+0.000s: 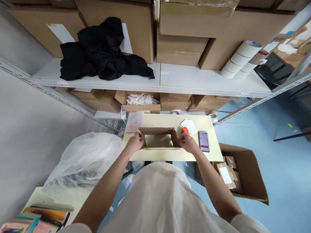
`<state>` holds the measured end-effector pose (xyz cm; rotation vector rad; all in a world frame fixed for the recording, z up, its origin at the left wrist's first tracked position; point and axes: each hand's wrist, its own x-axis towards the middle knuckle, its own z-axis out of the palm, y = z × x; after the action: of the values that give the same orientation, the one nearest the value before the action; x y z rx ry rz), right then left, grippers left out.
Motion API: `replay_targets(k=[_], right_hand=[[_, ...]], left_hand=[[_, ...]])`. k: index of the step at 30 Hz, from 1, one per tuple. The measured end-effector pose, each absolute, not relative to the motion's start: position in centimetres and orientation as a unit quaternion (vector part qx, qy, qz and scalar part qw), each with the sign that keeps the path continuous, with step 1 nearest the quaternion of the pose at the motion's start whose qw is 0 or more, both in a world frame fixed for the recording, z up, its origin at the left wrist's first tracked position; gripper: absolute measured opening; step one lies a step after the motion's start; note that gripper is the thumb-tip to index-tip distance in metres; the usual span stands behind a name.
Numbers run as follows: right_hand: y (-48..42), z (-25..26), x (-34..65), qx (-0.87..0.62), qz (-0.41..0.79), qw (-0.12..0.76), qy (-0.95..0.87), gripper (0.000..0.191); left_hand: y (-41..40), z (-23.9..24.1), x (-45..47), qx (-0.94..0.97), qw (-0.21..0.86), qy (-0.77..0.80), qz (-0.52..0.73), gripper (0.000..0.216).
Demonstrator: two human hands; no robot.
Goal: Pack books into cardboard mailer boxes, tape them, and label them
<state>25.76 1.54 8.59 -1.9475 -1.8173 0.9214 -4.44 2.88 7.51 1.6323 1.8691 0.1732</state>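
A small open cardboard box (158, 139) sits on a pale yellow table (167, 155) in front of me. My left hand (134, 142) grips the box's left end flap, fingers closed on it. My right hand (186, 143) grips the right end flap, fingers also closed. An orange object (185, 130) lies just behind my right hand. A phone (204, 141) lies flat to the right of the box. White cards (189, 125) lie behind the orange object. A pinkish sheet (134, 122) lies at the table's far left corner.
A white metal shelf (194, 82) holds large cartons, a black garment (104, 50) and tape rolls (240, 58). A clear plastic bag (85, 160) bulges at left. An open carton (239, 174) with small packed boxes stands on the blue floor at right.
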Motion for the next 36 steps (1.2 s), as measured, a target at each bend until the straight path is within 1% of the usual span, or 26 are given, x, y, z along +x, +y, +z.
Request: replay_targets(k=[3, 5, 7, 9, 12, 14, 16, 19, 21, 23, 24, 26, 28, 30, 32, 34, 36], right_hand=[[0.9, 8.4, 26.1, -0.676, 0.312, 0.175, -0.645, 0.035], [0.9, 8.2, 25.9, -0.679, 0.305, 0.184, -0.642, 0.043], [1.1, 8.0, 25.8, -0.661, 0.316, 0.192, -0.653, 0.048], [1.1, 7.8, 25.9, -0.639, 0.330, 0.205, -0.664, 0.052], [1.1, 7.6, 26.3, -0.630, 0.354, 0.224, -0.654, 0.055], [1.0, 7.6, 26.6, -0.619, 0.389, 0.236, -0.640, 0.059], [0.9, 7.7, 27.1, -0.591, 0.436, 0.253, -0.630, 0.063], [0.5, 7.5, 27.9, -0.535, 0.502, 0.274, -0.622, 0.068], [0.0, 7.0, 28.2, -0.519, 0.508, 0.271, -0.632, 0.082], [-0.6, 6.3, 28.2, -0.516, 0.476, 0.259, -0.664, 0.098], [-0.8, 5.8, 28.1, -0.514, 0.452, 0.257, -0.683, 0.101], [-1.3, 4.9, 27.8, -0.504, 0.406, 0.258, -0.717, 0.096], [-1.7, 4.2, 27.5, -0.497, 0.372, 0.262, -0.739, 0.085], [-2.2, 3.8, 27.4, -0.497, 0.346, 0.263, -0.751, 0.074], [-2.7, 3.7, 27.5, -0.497, 0.327, 0.257, -0.761, 0.067], [-3.2, 3.8, 27.7, -0.497, 0.314, 0.244, -0.771, 0.064], [-3.4, 4.0, 27.7, -0.502, 0.300, 0.231, -0.778, 0.062]], left_hand=[[2.5, 7.1, -3.7, 0.636, 0.245, 0.725, 0.101, 0.025], [2.4, 6.9, -3.5, 0.645, 0.244, 0.712, 0.130, 0.027], [2.3, 6.9, -3.6, 0.640, 0.277, 0.697, 0.164, 0.030], [2.2, 7.1, -3.9, 0.618, 0.332, 0.681, 0.209, 0.035], [1.7, 7.4, -4.2, 0.582, 0.418, 0.639, 0.278, 0.053], [1.3, 7.5, -4.7, 0.583, 0.456, 0.600, 0.305, 0.064], [1.0, 7.3, -5.3, 0.614, 0.464, 0.562, 0.304, 0.073], [0.9, 6.9, -6.5, 0.684, 0.434, 0.525, 0.260, 0.090], [1.1, 6.4, -7.2, 0.726, 0.400, 0.509, 0.233, 0.101], [1.4, 6.0, -7.4, 0.759, 0.360, 0.498, 0.216, 0.106], [1.5, 5.7, -7.4, 0.772, 0.342, 0.495, 0.207, 0.107], [1.7, 5.1, -7.3, 0.791, 0.320, 0.486, 0.189, 0.103], [1.7, 4.5, -7.0, 0.802, 0.314, 0.477, 0.176, 0.090], [1.4, 4.0, -6.7, 0.806, 0.309, 0.475, 0.170, 0.073], [0.8, 3.7, -6.5, 0.809, 0.299, 0.478, 0.166, 0.057], [0.1, 3.4, -6.3, 0.810, 0.295, 0.478, 0.170, 0.049], [-0.5, 3.2, -6.1, 0.806, 0.295, 0.479, 0.185, 0.047]])
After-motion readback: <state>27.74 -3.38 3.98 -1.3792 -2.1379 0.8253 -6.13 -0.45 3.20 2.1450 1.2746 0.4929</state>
